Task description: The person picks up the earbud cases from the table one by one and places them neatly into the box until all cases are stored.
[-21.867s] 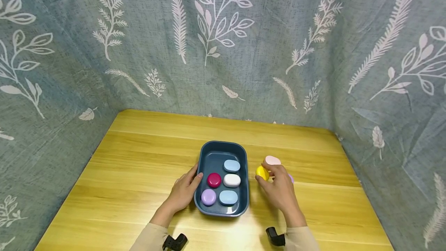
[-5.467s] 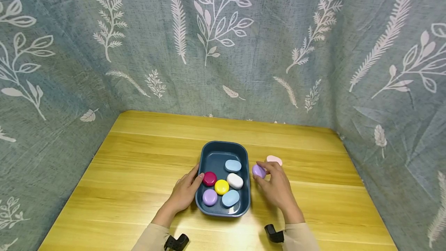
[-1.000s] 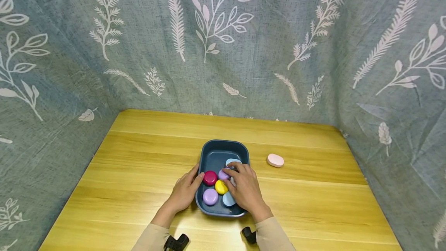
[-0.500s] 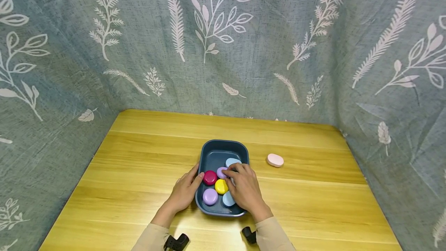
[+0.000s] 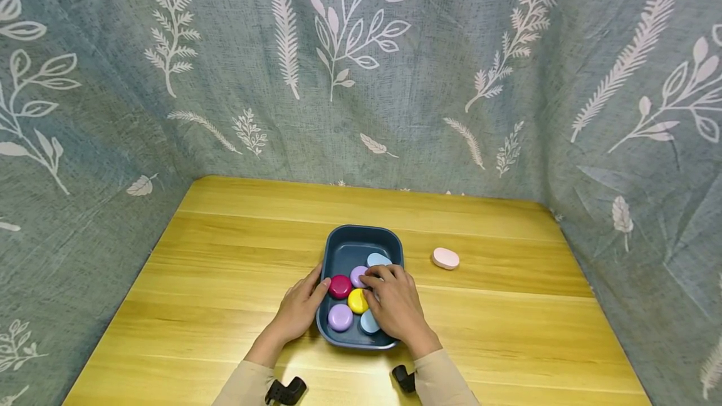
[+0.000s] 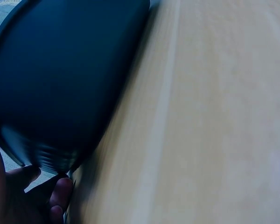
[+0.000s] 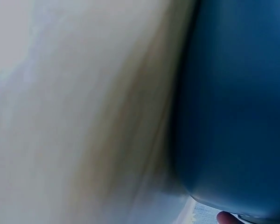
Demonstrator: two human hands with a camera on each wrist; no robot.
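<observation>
Right hand inside blue tray on wooden counter, fingertips pinching a purple case among other coloured cases; left hand resting spread against tray's left rim; pink case apart, on counter

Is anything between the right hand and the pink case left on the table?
Nothing visible. The right hand is inside the tray; between its right rim and the pink case lies bare table.

Blurred dark blue tray wall beside pale wooden table.
</observation>
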